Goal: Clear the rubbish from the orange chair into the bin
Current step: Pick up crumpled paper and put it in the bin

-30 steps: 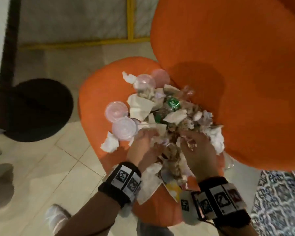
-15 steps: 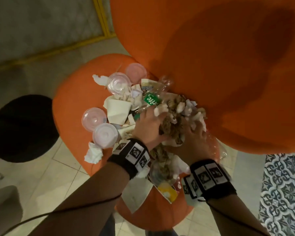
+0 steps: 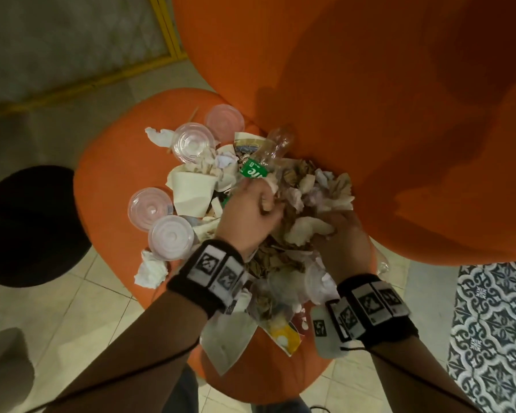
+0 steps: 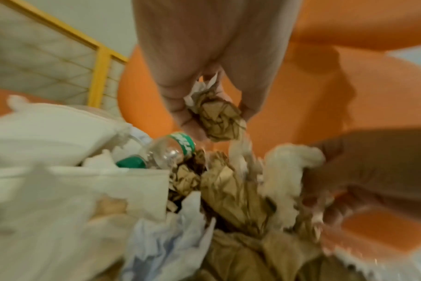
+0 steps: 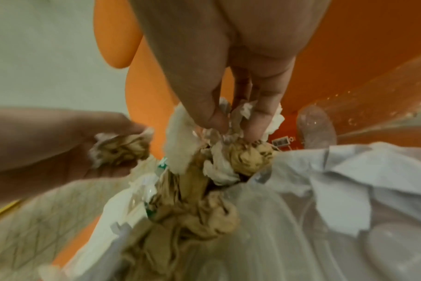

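A heap of rubbish (image 3: 298, 189) lies on the orange chair (image 3: 111, 174): crumpled brown and white paper, clear plastic lids (image 3: 170, 236), and a clear bottle with a green label (image 3: 255, 171). My left hand (image 3: 251, 210) grips a wad of brown and white paper (image 4: 219, 117) in the middle of the heap. Beside it, my right hand (image 3: 337, 231) clutches white tissue (image 5: 180, 136) and brown paper (image 5: 248, 157). Both hands sit close together over the seat, next to the chair's backrest (image 3: 370, 114).
A round black bin (image 3: 27, 225) stands on the tiled floor left of the chair. A yellow-framed panel (image 3: 164, 34) is behind the seat. A patterned rug (image 3: 495, 338) lies at the right. Loose tissues (image 3: 151, 271) and a white paper sheet (image 3: 230, 338) lie near the seat's front edge.
Both hands have pushed further into the heap toward the backrest and closed on handfuls of paper. The view has shifted left and closer.
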Demonstrator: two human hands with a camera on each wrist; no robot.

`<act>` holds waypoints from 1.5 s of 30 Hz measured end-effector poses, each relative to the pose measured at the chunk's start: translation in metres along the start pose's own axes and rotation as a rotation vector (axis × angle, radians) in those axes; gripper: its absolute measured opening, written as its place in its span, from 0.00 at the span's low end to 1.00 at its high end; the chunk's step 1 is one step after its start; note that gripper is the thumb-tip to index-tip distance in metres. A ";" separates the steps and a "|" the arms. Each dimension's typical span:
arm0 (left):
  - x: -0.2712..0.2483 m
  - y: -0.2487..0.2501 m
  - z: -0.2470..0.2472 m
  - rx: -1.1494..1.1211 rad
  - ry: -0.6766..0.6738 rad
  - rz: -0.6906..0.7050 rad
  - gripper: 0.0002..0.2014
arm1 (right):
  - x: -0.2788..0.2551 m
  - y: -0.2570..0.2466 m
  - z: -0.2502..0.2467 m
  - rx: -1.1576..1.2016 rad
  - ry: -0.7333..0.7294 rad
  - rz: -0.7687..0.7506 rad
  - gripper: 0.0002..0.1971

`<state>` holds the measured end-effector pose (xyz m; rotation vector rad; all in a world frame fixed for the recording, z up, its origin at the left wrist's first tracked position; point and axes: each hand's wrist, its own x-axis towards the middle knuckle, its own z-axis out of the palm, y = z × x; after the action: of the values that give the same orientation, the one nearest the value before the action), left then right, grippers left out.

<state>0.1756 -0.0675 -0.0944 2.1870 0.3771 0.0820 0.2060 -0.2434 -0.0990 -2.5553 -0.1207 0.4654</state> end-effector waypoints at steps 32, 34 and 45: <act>-0.067 -0.039 0.023 0.395 -0.186 -0.082 0.21 | 0.021 -0.034 0.029 -0.392 -0.187 -0.155 0.44; -0.068 -0.043 0.018 0.333 -0.170 -0.056 0.17 | 0.022 -0.034 0.029 -0.377 -0.176 -0.149 0.39; -0.061 -0.029 -0.039 -0.421 0.122 -0.203 0.17 | 0.033 -0.026 0.024 -0.106 0.039 -0.187 0.27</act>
<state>0.1035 -0.0397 -0.0891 1.7248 0.5918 0.1673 0.2288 -0.2039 -0.1141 -2.6224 -0.3749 0.3449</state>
